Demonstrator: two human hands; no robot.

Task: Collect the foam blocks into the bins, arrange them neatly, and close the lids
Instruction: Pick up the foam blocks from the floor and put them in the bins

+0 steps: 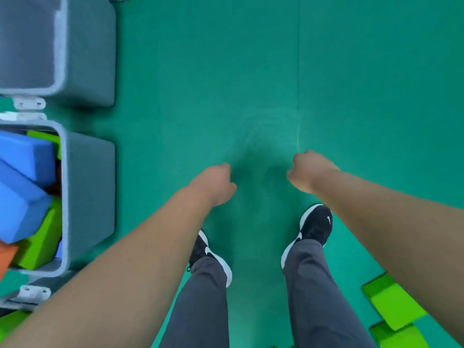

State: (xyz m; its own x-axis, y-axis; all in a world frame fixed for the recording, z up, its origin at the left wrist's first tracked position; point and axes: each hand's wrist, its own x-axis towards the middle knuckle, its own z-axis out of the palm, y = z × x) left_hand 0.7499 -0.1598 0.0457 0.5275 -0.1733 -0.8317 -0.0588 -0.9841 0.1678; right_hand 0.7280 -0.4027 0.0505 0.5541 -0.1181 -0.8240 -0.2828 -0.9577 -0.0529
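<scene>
Green floor (251, 71) fills view; faint seam (298, 71) runs straight up it, right of centre. Black shoes, white soles, stand apart: left shoe (199, 247), right shoe (317, 226). Grey trousers (200, 310) above.

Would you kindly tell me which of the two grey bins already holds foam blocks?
The nearer bin, lower left: blue blocks and green blocks lie in it, while the farther bin shows only grey inside.
</scene>
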